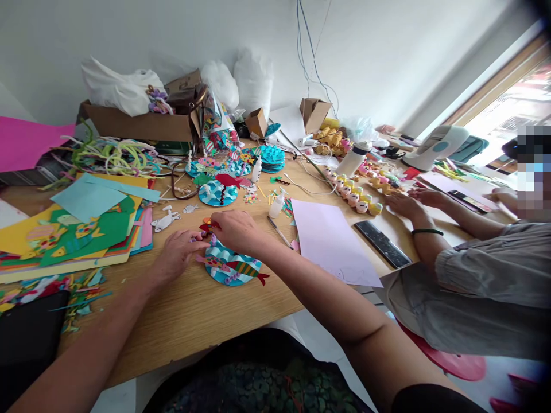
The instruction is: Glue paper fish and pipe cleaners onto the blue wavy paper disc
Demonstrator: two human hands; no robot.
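On the table before me lies a round blue paper disc (219, 275) with white and blue wavy strips. A striped paper fish (247, 272) and a pink spotted paper fish (213, 261) sit on it. At its far left edge my right hand (236, 229) is closed, pinching a small red and orange paper fish (207, 225). My left hand (183, 252) is closed beside it, fingertips close to a purple curled piece at the disc's edge; what they grip is partly hidden. Behind them is another wavy disc (215, 195) with a red fish on it.
Coloured paper sheets (103, 195) and scraps (81, 298) lie left. A glue bottle (278, 205), a pen (279, 232), a lilac sheet (331, 241) and a black phone (382, 244) lie right. Another person's hands (404, 206) rest beyond. Boxes and bags line the wall.
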